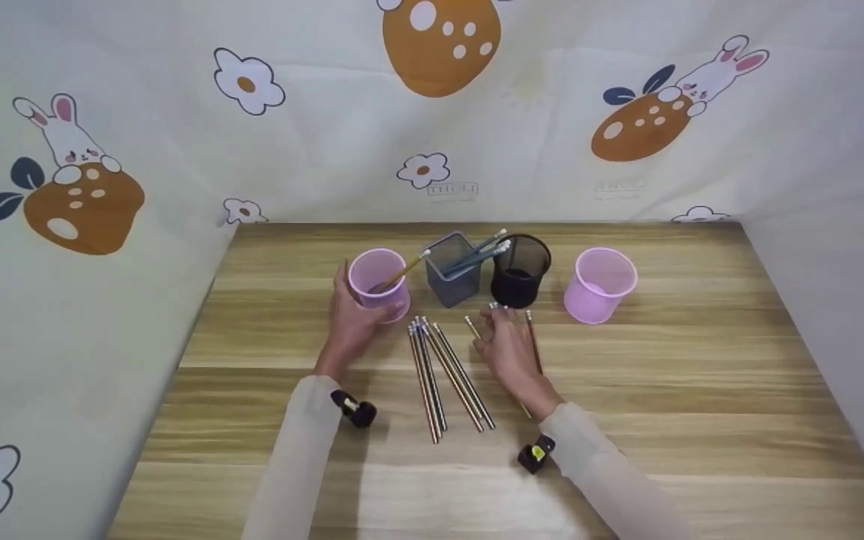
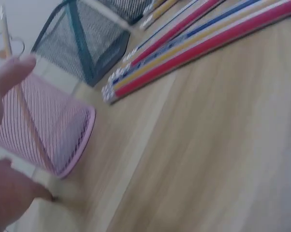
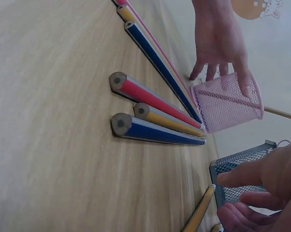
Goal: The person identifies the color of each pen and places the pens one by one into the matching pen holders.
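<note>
My left hand (image 1: pixel 353 319) grips a pink mesh pencil cup (image 1: pixel 378 300) at the left, thumb on the near side and fingers round the far left. One yellow pencil (image 1: pixel 411 268) leans inside that cup. Over the pencils right of the middle is my right hand (image 1: pixel 513 349), its fingers loosely bent. In the right wrist view, the right hand's index fingertip (image 3: pixel 225 179) is close to the eraser end of a yellow pencil (image 3: pixel 201 208), with no pencil seen between finger and thumb. Several striped pencils (image 1: pixel 426 382) lie fanned out between the hands. A reddish pencil (image 1: pixel 534 341) lies just right of the right hand.
A grey square mesh holder (image 1: pixel 451 291) with several dark pencils (image 1: pixel 481 255) stands right of the held cup. Next to it is a black round mesh cup (image 1: pixel 516 289), then a second pink cup (image 1: pixel 593 304). Patterned cloth (image 1: pixel 327 150) surrounds the wooden table (image 1: pixel 702 420).
</note>
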{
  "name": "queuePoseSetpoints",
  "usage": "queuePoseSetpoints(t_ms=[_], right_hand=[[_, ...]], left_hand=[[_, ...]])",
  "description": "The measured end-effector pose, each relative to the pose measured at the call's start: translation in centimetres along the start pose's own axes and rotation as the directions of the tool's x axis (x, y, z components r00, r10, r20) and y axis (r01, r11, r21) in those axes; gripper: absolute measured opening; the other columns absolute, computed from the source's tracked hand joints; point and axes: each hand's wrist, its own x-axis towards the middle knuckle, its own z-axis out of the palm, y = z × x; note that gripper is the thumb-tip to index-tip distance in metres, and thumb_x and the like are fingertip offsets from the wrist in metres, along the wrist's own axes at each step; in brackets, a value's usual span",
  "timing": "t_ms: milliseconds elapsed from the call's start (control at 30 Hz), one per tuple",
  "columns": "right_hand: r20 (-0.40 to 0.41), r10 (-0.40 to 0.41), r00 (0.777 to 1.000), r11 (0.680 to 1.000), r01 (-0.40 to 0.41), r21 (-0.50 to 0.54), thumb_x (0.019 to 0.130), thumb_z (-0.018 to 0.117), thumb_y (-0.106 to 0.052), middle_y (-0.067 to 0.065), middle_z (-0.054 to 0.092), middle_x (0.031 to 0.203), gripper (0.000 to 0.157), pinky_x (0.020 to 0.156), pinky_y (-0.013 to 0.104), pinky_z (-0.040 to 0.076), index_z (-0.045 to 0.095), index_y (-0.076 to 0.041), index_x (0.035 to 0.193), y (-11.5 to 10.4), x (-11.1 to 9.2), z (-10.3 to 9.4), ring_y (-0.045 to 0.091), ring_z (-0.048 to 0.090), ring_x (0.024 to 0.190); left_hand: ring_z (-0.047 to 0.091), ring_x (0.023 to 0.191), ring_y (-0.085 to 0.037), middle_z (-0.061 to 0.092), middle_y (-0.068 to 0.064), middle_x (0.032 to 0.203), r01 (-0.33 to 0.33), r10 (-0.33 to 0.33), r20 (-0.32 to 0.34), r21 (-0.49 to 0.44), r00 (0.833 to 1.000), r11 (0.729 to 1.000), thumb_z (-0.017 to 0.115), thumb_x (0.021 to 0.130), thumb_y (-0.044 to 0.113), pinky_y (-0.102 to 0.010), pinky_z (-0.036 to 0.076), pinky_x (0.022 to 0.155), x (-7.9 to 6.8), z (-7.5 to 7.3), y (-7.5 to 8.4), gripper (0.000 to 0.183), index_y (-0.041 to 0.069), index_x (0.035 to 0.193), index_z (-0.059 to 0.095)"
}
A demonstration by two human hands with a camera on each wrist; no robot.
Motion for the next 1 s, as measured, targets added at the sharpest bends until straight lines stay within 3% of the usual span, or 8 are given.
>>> queuePoseSetpoints(t_ms=[133,233,433,600,800,1000], right_hand=[[0.031,0.008,0.999,1.0,-0.007,-0.027,0.075,0.081,0.0,0.014,0.066,0.1,0.043,0.083,0.045,0.054,0.067,0.001,0.115,0.4,0.2,0.3,0.03,0.064,0.09],[0.079,0.033,0.996,0.999,-0.031,-0.028,0.077,0.079,0.001,0.015,0.067,0.101,0.04,0.084,0.046,0.054,0.066,0.002,0.114,0.5,0.2,0.3,0.031,0.064,0.094],[0.15,0.047,0.988,0.999,-0.048,0.002,0.079,0.075,0.004,0.016,0.069,0.105,0.039,0.09,0.047,0.055,0.063,0.002,0.117,0.4,0.5,0.2,0.032,0.065,0.103],[0.165,0.033,0.986,0.999,-0.04,0.035,0.079,0.07,0.008,0.014,0.069,0.098,0.04,0.082,0.045,0.056,0.062,0.003,0.118,0.3,0.8,0.3,0.027,0.065,0.094],[0.148,0.094,0.984,0.995,-0.097,0.018,0.08,0.071,0.003,0.009,0.069,0.092,0.05,0.075,0.044,0.055,0.058,-0.001,0.128,-0.3,0.7,0.0,0.027,0.065,0.084],[0.107,0.025,0.994,0.999,-0.028,0.027,0.078,0.072,0.002,0.008,0.069,0.089,0.054,0.071,0.043,0.055,0.058,-0.007,0.129,-1.4,0.7,-1.0,0.023,0.066,0.079]], left_hand=[[0.033,0.145,-0.038,0.033,-0.024,0.156,-0.036,0.05,0.116,-0.119,0.992,0.992,0.087,0.07,0.004,-0.048,0.021,0.126,0.8,-0.7,-0.5,0.119,0.005,0.159,0.01],[0.033,0.145,-0.037,0.034,-0.023,0.155,-0.02,0.044,0.156,-0.148,0.987,0.989,0.086,0.071,0.001,-0.048,0.021,0.126,1.1,-0.9,-0.9,0.115,0.006,0.159,0.012],[0.035,0.145,-0.035,0.038,-0.022,0.154,-0.007,0.041,0.168,-0.201,0.985,0.979,0.083,0.074,-0.001,-0.046,0.023,0.126,1.7,-1.1,-1.7,0.104,0.006,0.157,0.02],[0.038,0.141,-0.037,0.041,-0.024,0.149,-0.024,0.061,0.174,-0.207,0.983,0.978,0.083,0.071,-0.003,-0.048,0.025,0.124,1.7,-0.9,-1.5,0.102,0.003,0.154,0.024],[0.037,0.14,-0.044,0.04,-0.03,0.148,-0.028,0.065,0.152,-0.235,0.986,0.972,0.081,0.067,-0.01,-0.053,0.025,0.124,1.4,-0.4,-0.2,0.102,-0.003,0.152,0.025],[0.04,0.138,-0.044,0.043,-0.029,0.147,-0.026,0.05,0.134,-0.171,0.99,0.985,0.081,0.063,-0.012,-0.051,0.028,0.123,1.9,0.0,-0.5,0.1,-0.003,0.148,0.029]])
